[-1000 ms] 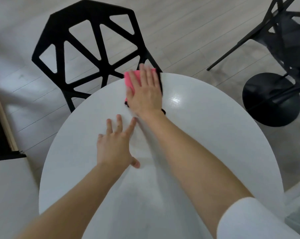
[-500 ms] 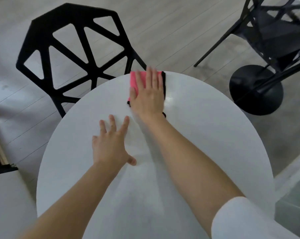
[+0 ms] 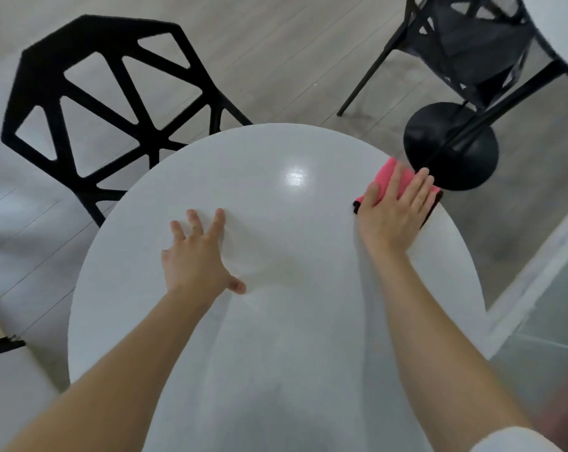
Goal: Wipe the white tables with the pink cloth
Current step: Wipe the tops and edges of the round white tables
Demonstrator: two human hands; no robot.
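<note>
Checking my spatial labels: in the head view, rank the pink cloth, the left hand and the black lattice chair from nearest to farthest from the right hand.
1. pink cloth: pressed under the right hand, at the white table's right edge.
2. left hand: flat on the table, to the left.
3. black lattice chair: off the table's far-left edge.

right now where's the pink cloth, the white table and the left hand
pink cloth [image 3: 388, 173], head view, bare far corner
white table [image 3: 292, 236], head view, bare top
left hand [image 3: 194, 261], head view, back of hand
</note>
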